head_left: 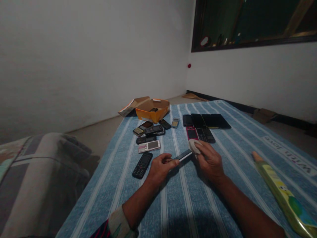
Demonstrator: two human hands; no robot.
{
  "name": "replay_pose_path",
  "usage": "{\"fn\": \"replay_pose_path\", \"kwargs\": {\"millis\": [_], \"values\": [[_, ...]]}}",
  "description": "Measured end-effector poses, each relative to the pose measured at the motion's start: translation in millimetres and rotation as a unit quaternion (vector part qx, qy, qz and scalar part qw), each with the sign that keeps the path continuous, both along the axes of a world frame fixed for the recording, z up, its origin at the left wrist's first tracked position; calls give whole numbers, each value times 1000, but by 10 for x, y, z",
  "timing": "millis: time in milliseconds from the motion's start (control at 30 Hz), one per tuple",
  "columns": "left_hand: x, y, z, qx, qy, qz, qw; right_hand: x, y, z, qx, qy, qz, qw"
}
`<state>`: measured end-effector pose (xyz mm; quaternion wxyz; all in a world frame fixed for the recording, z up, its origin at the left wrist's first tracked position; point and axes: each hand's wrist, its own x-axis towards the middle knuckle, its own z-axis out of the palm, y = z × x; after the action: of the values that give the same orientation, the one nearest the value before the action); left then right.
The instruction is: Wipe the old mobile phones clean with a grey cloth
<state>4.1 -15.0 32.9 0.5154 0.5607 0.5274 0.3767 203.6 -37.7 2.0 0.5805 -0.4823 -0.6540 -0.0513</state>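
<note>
Cloth (pixel 194 146) against phone (pixel 184 155) in left fingers (pixel 173 163)

Looks very much like a room in a home! Straight to plain white walls (pixel 99 59), meeting in a corner, then across to a dark-framed window (pixel 260 26) and down to dark skirting (pixel 237 107) by the floor (pixel 99 131). Over now to a blue striped cloth (pixel 106 185), spread wide, with "With love" lettered across a pale band, and out left to draped fabric (pixel 44 172), grey and pale, bedding-like.
</note>
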Motion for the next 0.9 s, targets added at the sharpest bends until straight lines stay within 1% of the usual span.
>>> {"fn": "replay_pose_path", "kwargs": {"millis": [100,267,367,467,533,700,900], "values": [[23,-31,70,-49,-52,17,997,-2,-2,17,6,-6,-3,1000],[-14,-2,102,-102,-129,10,986,15,-12,71,32,-2,-18,999],[-79,63,106,-165,-164,14,972,51,-12,97,37,9,-28,999],[-147,132,125,-231,-195,-2,953,90,-1,104,39,26,-29,998],[-182,170,141,-261,-219,-13,940,113,14,93,35,40,-29,998],[-231,219,153,-290,-270,-27,918,141,65,23,21,73,-32,997],[-260,247,121,-303,-276,-43,911,119,107,-58,13,80,-31,996]]}}
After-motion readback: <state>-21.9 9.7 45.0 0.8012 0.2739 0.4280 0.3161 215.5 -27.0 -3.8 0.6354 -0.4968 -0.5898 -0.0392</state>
